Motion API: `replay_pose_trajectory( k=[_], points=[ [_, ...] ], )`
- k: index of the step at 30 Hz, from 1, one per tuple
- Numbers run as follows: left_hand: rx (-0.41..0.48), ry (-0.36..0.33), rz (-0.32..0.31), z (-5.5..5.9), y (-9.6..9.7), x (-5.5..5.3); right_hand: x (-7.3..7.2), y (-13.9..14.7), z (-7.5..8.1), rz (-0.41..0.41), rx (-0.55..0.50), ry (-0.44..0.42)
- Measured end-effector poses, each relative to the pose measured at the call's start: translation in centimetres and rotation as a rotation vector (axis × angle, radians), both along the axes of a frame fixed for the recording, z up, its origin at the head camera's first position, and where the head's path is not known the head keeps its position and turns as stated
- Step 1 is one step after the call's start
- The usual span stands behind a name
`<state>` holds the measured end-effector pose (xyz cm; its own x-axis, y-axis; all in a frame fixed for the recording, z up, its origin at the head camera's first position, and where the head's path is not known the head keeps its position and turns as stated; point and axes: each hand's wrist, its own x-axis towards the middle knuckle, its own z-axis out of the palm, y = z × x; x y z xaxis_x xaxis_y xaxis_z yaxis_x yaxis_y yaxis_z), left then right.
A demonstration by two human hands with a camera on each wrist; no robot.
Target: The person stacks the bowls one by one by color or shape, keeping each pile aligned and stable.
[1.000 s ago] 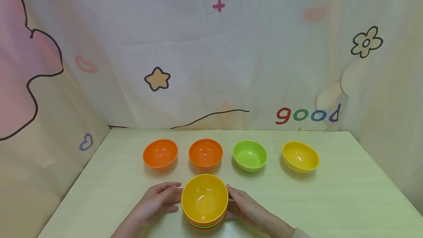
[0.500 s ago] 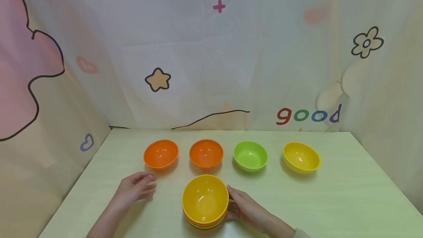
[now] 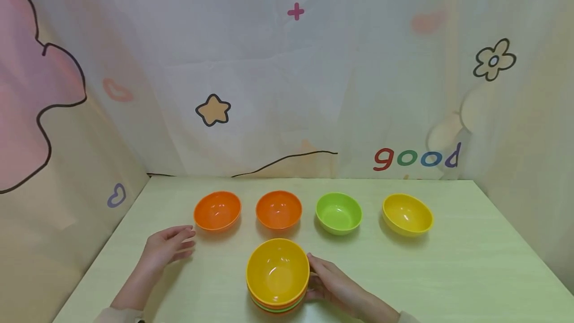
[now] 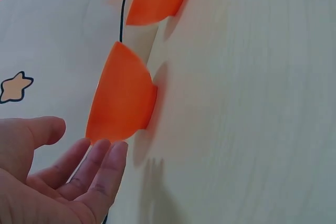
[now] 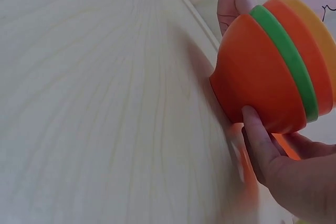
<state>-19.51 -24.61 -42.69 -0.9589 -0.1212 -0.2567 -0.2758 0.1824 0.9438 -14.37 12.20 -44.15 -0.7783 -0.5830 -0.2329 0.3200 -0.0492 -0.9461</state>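
Four nested, and the stack point(image 3: 277, 275) stood toward the table's point(image 3: 448, 273) cropped front edge, right hand point(image 3: 336, 284) laid against its side! Four sat unstacked along the back edge: leftmost orange bowl point(image 3: 217, 212), second orange bowl point(image 3: 279, 211), green bowl point(image 3: 339, 214), yellow bowl point(image 3: 407, 215). The left hand point(image 3: 165, 249), loosely spread and empty, hung by the first, contact unclear; the stack's lower insides were hidden.

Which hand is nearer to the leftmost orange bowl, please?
Left. The left hand is by the near left edge of the leftmost orange bowl; the right hand is farther right, at the bowl stack.
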Motion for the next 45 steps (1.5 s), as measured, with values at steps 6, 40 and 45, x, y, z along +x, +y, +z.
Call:
replay_pose_trajectory(
  k=[6, 40, 45],
  points=[
    [-0.014, 0.022, 0.010, -0.9, -1.6, -1.9, 0.0, 0.0, 0.0, -0.007, 0.000, -0.007],
    [-0.349, 0.034, -0.012, 2.4, -0.1, -6.7, -0.1, 0.1, 0.2, -0.014, 0.010, -0.016],
    [-0.408, 0.021, -0.031, 2.8, 0.4, -7.2, -0.1, 0.1, 0.0, -0.015, 0.021, -0.021]
  ],
)
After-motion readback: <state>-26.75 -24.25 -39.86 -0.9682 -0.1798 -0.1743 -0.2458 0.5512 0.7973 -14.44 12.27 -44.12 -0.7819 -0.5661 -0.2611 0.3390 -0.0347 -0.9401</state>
